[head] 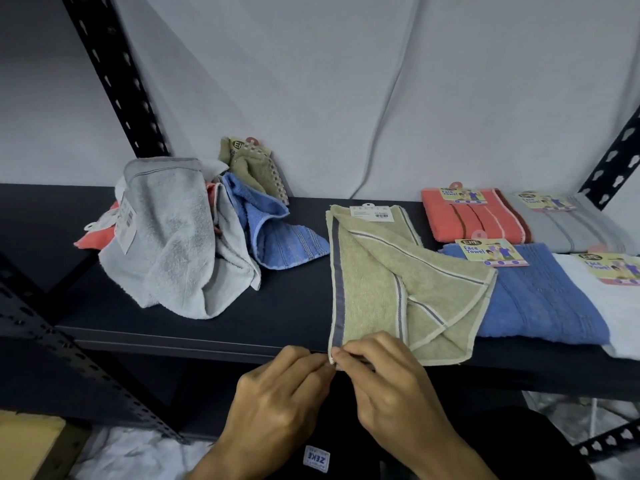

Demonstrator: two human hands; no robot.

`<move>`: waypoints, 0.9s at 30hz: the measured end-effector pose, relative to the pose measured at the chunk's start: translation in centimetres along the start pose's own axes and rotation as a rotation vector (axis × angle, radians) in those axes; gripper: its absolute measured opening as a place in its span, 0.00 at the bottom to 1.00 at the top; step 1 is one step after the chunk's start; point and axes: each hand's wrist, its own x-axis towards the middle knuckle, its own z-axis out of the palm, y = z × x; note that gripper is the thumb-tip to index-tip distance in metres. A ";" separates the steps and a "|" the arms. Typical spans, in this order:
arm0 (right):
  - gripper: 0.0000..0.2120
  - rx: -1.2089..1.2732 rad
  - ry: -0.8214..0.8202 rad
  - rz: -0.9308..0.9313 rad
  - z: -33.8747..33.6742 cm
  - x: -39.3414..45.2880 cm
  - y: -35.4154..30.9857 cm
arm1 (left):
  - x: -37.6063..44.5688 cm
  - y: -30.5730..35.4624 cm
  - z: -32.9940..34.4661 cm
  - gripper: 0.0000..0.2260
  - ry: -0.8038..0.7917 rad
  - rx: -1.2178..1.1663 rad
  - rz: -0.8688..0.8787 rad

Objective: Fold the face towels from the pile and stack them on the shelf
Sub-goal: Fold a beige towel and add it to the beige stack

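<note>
An olive-green face towel [374, 282] with blue and white stripes lies partly folded on the dark shelf [270, 306], its right flap turned over diagonally. My left hand [280, 386] and my right hand [384, 372] both pinch its near left corner at the shelf's front edge. A loose pile of towels [180, 237] sits to the left: grey on top, with blue, coral and olive ones around it. Folded towels lie at the right: coral [471, 216], grey [568, 226], blue [540, 299] and white [609, 306].
Black perforated uprights [114, 77] frame the shelf at left and right. A grey wall with a thin cable [391, 98] is behind. Below the shelf lie white plastic [138, 455] and a tan board [27, 441].
</note>
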 end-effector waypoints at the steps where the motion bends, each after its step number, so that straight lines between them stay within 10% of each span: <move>1: 0.12 -0.009 -0.035 -0.012 -0.2 0.0 -0.1 | -0.1 -0.1 -0.1 0.05 -0.009 -0.001 -0.001; 11: 0.11 0.025 -0.138 0.157 -2.8 3.2 0.4 | 6.5 -4.1 -1.4 0.11 -0.068 -0.010 -0.326; 16: 0.16 -0.219 -0.330 0.265 -0.3 5.9 1.1 | 13.3 -7.4 3.2 0.19 -0.481 -0.004 -0.377; 20: 0.39 -0.200 -0.534 0.336 0.8 6.6 1.8 | 16.3 -9.8 6.4 0.25 -0.837 0.126 -0.408; 27: 0.42 -0.180 -0.637 0.373 2.5 7.2 4.7 | 17.7 -12.7 9.4 0.28 -0.970 0.296 -0.395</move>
